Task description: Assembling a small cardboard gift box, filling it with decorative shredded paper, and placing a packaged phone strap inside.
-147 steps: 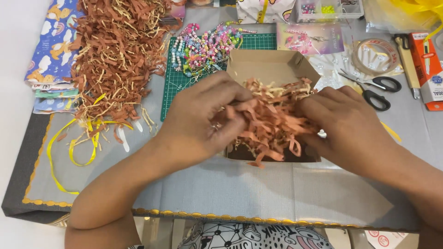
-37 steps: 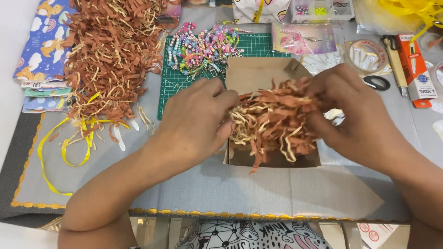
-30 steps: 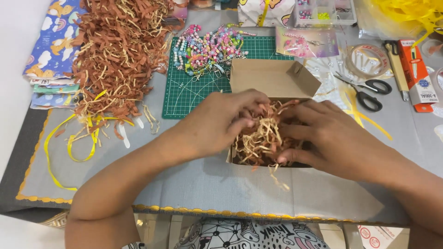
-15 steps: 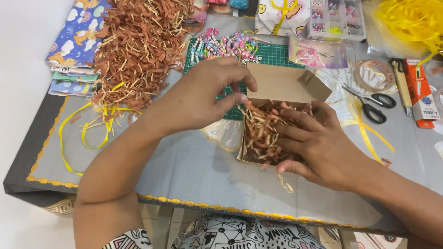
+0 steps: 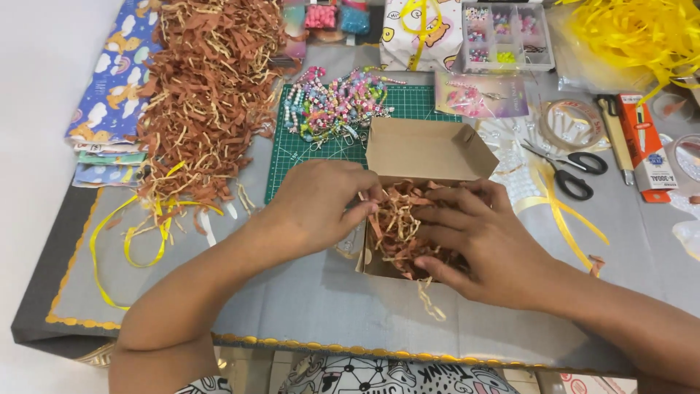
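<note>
Covering most of the view, one grey table [image 5: 306, 306] with a scalloped yellow border along its near and left edges; bare cloth lies open only in front of the box and at the near left corner. One large heap of brown and cream paper shred [image 5: 211, 95] at far left. One green cutting mat [image 5: 332, 146] behind the hands, one pile of bead strings [image 5: 339, 106] on it. One open cardboard box [image 5: 423, 157], centre, flap upright, holding shred filling [image 5: 401, 222]. Left hand [image 5: 317, 208]: fingertips pinching shred at the box's left wall. Right hand [image 5: 485, 244]: fingers spread, pressing the filling down. One pair of black-handled scissors [image 5: 569, 168], right, well apart.
</note>
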